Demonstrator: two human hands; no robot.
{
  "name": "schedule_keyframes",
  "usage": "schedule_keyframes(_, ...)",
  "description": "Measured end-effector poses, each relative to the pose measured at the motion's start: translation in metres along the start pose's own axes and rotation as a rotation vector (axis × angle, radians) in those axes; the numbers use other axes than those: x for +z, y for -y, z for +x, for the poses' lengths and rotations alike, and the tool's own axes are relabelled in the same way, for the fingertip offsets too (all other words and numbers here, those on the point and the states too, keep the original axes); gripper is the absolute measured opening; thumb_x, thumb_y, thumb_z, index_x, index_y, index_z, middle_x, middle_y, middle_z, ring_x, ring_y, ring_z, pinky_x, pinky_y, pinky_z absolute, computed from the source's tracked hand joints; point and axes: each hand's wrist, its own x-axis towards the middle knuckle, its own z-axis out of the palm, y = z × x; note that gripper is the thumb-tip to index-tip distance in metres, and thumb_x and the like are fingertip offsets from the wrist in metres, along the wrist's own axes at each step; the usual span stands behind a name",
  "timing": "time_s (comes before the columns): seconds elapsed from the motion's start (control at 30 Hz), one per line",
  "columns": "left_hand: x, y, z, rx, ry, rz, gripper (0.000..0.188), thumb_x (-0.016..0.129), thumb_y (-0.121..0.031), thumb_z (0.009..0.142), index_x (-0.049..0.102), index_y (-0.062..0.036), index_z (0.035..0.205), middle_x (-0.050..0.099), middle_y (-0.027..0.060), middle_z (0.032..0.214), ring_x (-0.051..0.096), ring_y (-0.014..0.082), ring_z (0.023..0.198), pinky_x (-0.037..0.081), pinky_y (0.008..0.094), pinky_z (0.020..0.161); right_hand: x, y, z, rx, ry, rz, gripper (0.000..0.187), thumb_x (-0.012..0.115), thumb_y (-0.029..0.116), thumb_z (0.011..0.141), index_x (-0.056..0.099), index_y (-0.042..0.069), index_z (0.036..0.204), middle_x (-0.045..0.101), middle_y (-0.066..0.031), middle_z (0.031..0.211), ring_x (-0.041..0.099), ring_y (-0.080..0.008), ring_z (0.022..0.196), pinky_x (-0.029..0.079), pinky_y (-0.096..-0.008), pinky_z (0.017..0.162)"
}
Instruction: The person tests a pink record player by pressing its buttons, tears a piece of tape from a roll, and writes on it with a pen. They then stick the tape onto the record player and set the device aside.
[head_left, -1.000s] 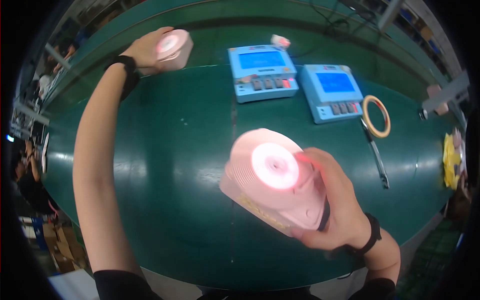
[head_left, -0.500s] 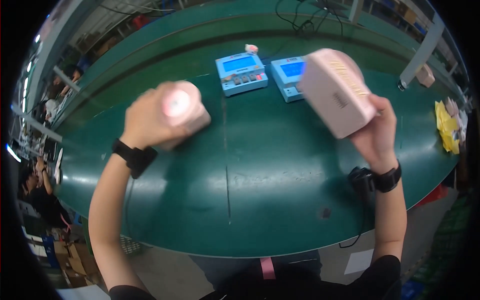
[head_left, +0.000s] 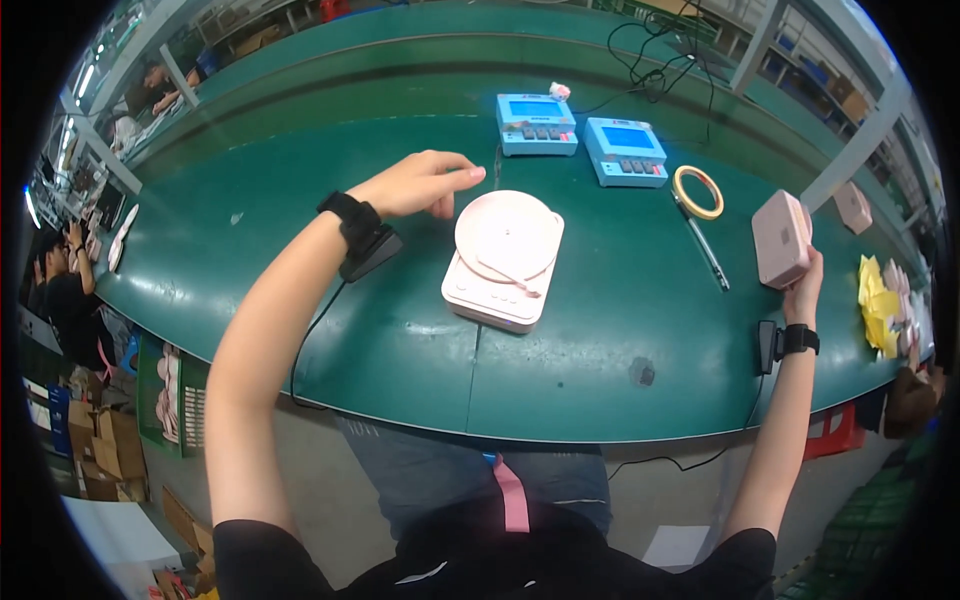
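A pink toy-like record player (head_left: 505, 265) with a round disc and small tonearm lies flat on the green table in front of me. Just off its upper left edge hovers my left hand (head_left: 428, 185), open, fingers apart, holding nothing. Over at the right, my right hand (head_left: 803, 285) grips a second pink boxy device (head_left: 780, 240) from below and behind; its flat back with a square patch faces me. That device looks like the same kind of record player, tilted up on its side.
Two light-blue boxes with screens (head_left: 537, 125) (head_left: 627, 152) stand at the back. Right of them lie a tape roll (head_left: 697, 192) and a pen (head_left: 706, 245). Yellow wrapping (head_left: 878, 305) and another pink device (head_left: 853, 208) sit far right. Black cables (head_left: 650, 70) tangle behind. People work at the left.
My left hand has set its record player on the table and let go. My right hand has carried the other one rightward and lower. The tape roll and pen have come into sight.
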Motion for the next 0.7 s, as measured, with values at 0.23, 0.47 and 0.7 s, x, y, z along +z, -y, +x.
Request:
schedule_keyframes(0.23,0.011,0.05,0.006,0.121,-0.061,-0.509,0.052,0.043,-0.048,0.093,0.057,-0.002,0.114,0.053,0.002,0.064,0.053,0.0115,0.063,0.045,0.0257,0.064,0.002,0.034,-0.011,-0.339,-0.131,-0.487,0.043,0.054,0.028,0.088,0.051,0.004,0.123,0.053,-0.0084,0.124,0.048,-0.0195,0.115,0.036,-0.0321,0.096)
schedule_keyframes(0.47,0.004,0.07,0.005,0.234,-0.194,-1.235,0.051,0.036,-0.043,0.097,0.052,0.0005,0.118,0.05,0.0013,0.068,0.048,0.0134,0.072,0.041,0.0266,0.074,0.126,0.067,-0.128,-0.937,0.296,-0.779,0.041,0.054,0.017,0.088,0.049,0.002,0.126,0.049,-0.0107,0.13,0.046,-0.0214,0.119,0.033,-0.0321,0.1)
schedule_keyframes(0.7,0.005,0.074,0.007,0.251,-0.169,-1.119,0.044,0.04,-0.039,0.097,0.053,-0.0012,0.116,0.055,0.0018,0.074,0.053,0.0123,0.076,0.044,0.0269,0.077,0.211,0.039,-0.151,-0.772,0.727,-0.668,0.041,0.054,0.018,0.089,0.049,0.002,0.125,0.049,-0.0125,0.131,0.048,-0.022,0.118,0.037,-0.032,0.097)
